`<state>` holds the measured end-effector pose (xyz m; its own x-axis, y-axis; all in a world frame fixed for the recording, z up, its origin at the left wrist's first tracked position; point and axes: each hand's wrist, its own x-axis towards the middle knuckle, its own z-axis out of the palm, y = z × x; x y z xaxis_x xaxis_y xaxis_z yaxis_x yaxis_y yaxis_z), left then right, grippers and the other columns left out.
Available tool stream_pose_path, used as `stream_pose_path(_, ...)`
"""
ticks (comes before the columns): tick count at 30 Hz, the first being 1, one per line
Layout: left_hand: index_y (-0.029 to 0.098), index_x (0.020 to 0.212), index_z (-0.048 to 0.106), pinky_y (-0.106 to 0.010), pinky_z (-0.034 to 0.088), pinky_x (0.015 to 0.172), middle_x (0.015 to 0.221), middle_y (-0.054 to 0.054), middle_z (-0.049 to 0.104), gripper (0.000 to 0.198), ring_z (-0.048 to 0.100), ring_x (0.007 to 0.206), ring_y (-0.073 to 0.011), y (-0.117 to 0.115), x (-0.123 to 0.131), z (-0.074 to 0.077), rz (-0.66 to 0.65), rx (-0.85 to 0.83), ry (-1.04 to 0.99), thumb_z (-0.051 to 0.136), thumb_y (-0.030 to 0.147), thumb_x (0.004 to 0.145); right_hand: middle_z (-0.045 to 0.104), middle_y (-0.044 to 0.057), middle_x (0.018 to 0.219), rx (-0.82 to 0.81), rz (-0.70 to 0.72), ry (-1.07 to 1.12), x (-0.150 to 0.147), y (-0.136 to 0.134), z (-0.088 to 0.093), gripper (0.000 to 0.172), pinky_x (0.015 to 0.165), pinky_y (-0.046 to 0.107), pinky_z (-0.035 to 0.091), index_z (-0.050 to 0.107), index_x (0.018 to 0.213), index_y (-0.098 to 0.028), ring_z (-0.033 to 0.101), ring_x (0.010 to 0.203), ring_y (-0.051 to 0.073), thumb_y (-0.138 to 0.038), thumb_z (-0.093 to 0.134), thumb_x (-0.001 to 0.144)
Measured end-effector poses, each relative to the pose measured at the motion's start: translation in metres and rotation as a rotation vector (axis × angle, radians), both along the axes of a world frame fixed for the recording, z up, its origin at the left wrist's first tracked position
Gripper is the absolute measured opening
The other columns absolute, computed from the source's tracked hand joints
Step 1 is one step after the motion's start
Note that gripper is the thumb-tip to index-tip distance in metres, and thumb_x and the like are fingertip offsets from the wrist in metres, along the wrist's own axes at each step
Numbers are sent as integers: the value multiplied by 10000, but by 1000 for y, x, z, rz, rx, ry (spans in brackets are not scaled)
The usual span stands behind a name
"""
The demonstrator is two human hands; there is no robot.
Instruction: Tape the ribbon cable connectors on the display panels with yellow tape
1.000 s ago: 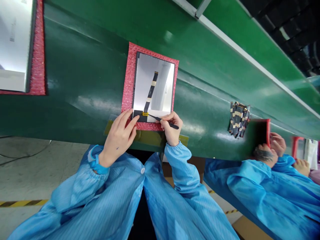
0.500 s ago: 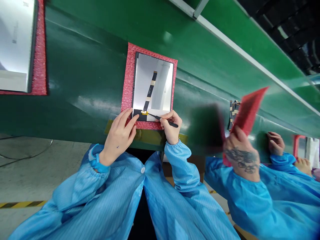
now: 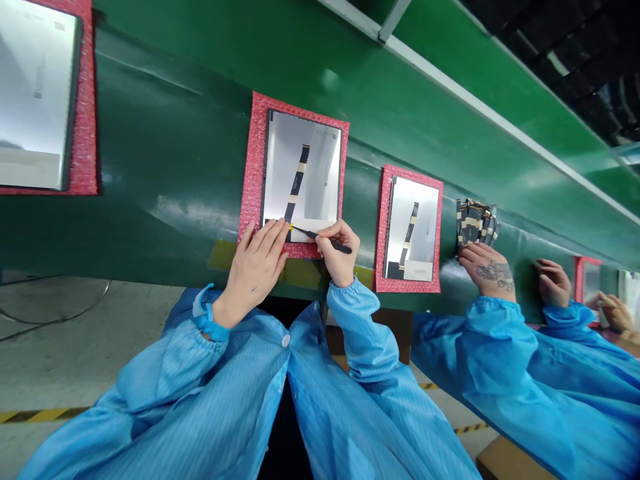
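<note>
currently, a slim black pointed tool (image 3: 341,247) is clamped between the thumb and fingers of the right hand (image 3: 343,262). its tip is aimed leftward at a tiny yellow tab (image 3: 291,227) at the lower end of a narrow black ribbon cable with tan bands (image 3: 297,180); whether contact is made cannot be told. the left hand (image 3: 257,263) is laid palm down, fingers almost together, with no object seen in its grip; what is covered by its fingertips is hidden.

the cable is laid on a flat silver rectangular panel with dark edging (image 3: 323,177). from the right grip it is found up and to the left, its long axis pointed away from the body and slanted slightly rightward at the far end. its near end is met more closely by the left fingers than by the right.

the panel is bordered by a sheet of red bubble wrap (image 3: 251,150), set near the front edge of the green tabletop (image 3: 170,147). leftward, a wide stretch is left before another silver panel (image 3: 37,120); rightward, a narrower gap is left before a similar ribbon-bearing panel (image 3: 425,230).
</note>
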<state>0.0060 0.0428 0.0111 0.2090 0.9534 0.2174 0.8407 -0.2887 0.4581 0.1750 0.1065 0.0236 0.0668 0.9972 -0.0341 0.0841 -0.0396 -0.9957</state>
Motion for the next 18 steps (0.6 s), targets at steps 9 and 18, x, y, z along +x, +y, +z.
stream_pose_path(9, 193, 1542, 405, -583, 267, 1215, 1532, -180, 492, 538, 447, 1431, -324, 0, 4, -1, 19, -15, 65, 446, 298, 1016, 624, -55, 609, 157, -240, -46, 48, -26, 21, 173, 447, 236, 452, 520, 669, -236, 608, 483, 119, -147, 660, 716)
stream_pose_path(18, 39, 1568, 249, -525, 315, 1224, 1583, -255, 384, 653, 329, 1503, -326, -9, 7, -12, 79, 69, -16, 462, 298, 1009, 611, -63, 584, 116, -388, -24, 67, -52, 1, 185, 443, 235, 448, 508, 663, -229, 586, 466, 117, -156, 670, 713)
